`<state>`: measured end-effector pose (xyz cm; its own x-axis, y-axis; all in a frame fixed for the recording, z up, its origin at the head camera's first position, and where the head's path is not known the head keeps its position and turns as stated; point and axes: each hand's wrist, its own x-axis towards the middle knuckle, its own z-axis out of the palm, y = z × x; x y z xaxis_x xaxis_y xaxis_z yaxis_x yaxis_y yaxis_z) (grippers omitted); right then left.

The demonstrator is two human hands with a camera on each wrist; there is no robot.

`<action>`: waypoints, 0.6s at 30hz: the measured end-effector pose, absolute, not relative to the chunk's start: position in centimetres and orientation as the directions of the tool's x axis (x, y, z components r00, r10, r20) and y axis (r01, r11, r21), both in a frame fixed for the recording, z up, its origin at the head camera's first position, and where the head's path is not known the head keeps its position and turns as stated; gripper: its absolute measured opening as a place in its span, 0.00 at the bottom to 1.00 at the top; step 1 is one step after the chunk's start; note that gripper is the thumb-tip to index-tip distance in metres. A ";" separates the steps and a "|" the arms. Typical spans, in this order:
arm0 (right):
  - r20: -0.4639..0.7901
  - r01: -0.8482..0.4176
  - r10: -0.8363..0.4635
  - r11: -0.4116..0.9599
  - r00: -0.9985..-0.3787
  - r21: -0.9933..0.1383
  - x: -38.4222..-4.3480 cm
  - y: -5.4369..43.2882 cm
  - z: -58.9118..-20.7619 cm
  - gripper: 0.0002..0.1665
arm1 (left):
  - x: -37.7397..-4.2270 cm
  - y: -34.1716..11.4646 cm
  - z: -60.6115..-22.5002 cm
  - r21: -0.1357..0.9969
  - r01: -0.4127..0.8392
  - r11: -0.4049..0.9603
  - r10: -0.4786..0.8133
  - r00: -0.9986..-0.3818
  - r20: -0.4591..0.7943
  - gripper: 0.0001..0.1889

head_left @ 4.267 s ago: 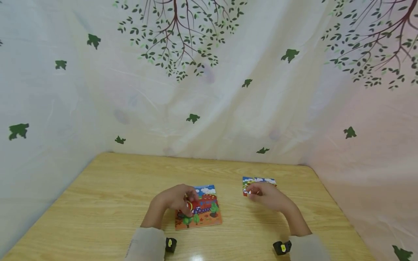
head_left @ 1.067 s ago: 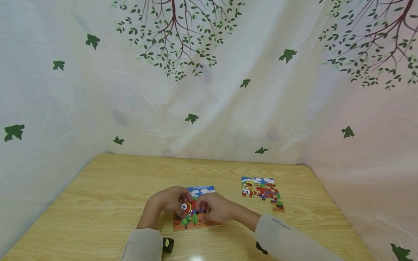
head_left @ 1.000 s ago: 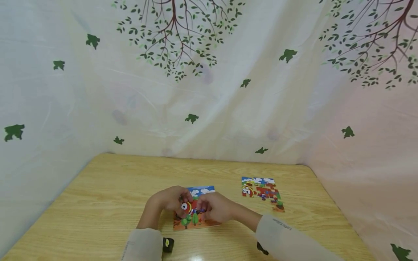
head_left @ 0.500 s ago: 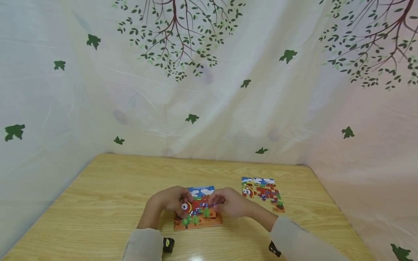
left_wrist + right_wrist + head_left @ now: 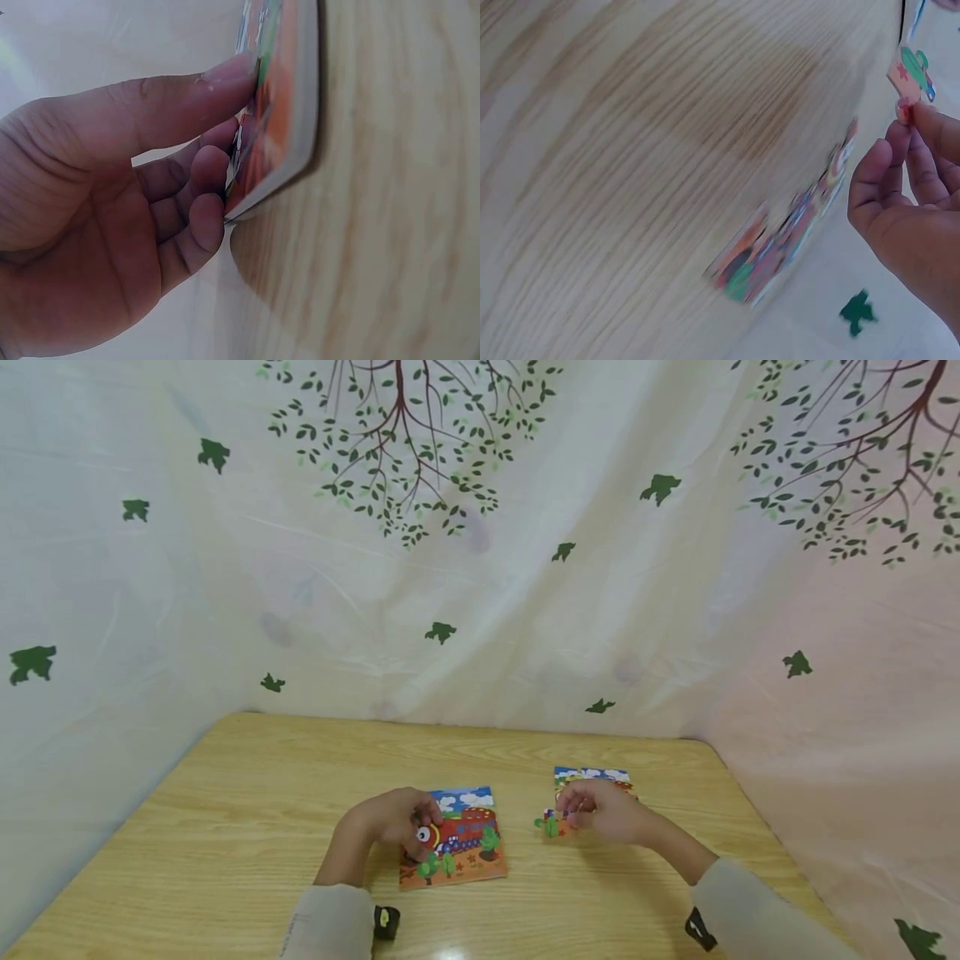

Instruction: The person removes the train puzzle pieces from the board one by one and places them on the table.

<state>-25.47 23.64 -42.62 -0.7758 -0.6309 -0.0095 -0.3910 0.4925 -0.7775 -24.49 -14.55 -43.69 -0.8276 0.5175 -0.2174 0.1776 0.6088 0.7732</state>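
A square puzzle board [image 5: 472, 856] printed with a red cartoon train lies on the table, left of centre. My left hand [image 5: 395, 820] grips it at its left side. In the left wrist view, the thumb [image 5: 225, 75] rests on its printed face and the curled fingers [image 5: 206, 217] meet its edge. My right hand [image 5: 609, 814] pinches a jigsaw piece [image 5: 553, 825] with an orange ground and green trees. The piece is held beside the partly assembled jigsaw [image 5: 592, 774] at the right, which that hand partly covers in the head view.
The pale wooden table [image 5: 300, 777] carries both puzzles. Behind it and at its sides hangs a white curtain [image 5: 360, 635] with green leaf prints. In the right wrist view, joined jigsaw pieces [image 5: 780, 240] lie near the table's far edge.
My right hand has lifted the orange piece from over the board and carried it right, to the partly assembled jigsaw. My left hand has stayed on the board.
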 end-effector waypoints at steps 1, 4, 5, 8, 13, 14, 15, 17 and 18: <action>-0.005 -0.397 -0.634 0.492 -0.774 -0.775 -25.6 24.3 -42.7 0.05 | -24.5 -14.6 -43.7 0.774 0.179 0.608 0.519 -0.827 -0.216 0.23; -0.003 -0.413 -0.641 0.498 -0.767 -0.763 -26.0 26.1 -43.0 0.06 | -24.5 -14.6 -43.7 0.775 0.180 0.605 0.520 -0.827 -0.214 0.23; -0.005 -0.418 -0.642 0.504 -0.767 -0.756 -26.1 26.6 -43.1 0.06 | -24.5 -14.6 -43.7 0.776 0.181 0.604 0.522 -0.826 -0.213 0.23; -0.016 -0.421 -0.635 0.529 -0.772 -0.737 -26.4 27.9 -43.2 0.06 | -24.6 -14.6 -43.7 0.781 0.180 0.599 0.526 -0.824 -0.214 0.23; -0.048 -0.421 -0.628 0.574 -0.776 -0.702 -26.5 28.9 -43.1 0.06 | -24.6 -14.6 -43.7 0.783 0.174 0.597 0.529 -0.819 -0.222 0.22; -0.055 -0.421 -0.627 0.582 -0.777 -0.696 -26.5 29.0 -43.0 0.06 | -24.6 -14.6 -43.7 0.781 0.172 0.600 0.527 -0.820 -0.224 0.22; -0.062 -0.419 -0.626 0.588 -0.777 -0.691 -26.4 29.0 -42.9 0.06 | -24.6 -14.6 -43.7 0.781 0.168 0.602 0.524 -0.821 -0.227 0.22; -0.078 -0.421 -0.626 0.606 -0.776 -0.674 -26.4 29.1 -42.8 0.06 | -24.6 -14.6 -43.7 0.780 0.166 0.603 0.524 -0.820 -0.230 0.22; -0.081 -0.429 -0.627 0.615 -0.775 -0.661 -26.4 29.2 -42.7 0.06 | -24.6 -14.6 -43.7 0.780 0.165 0.604 0.523 -0.821 -0.231 0.22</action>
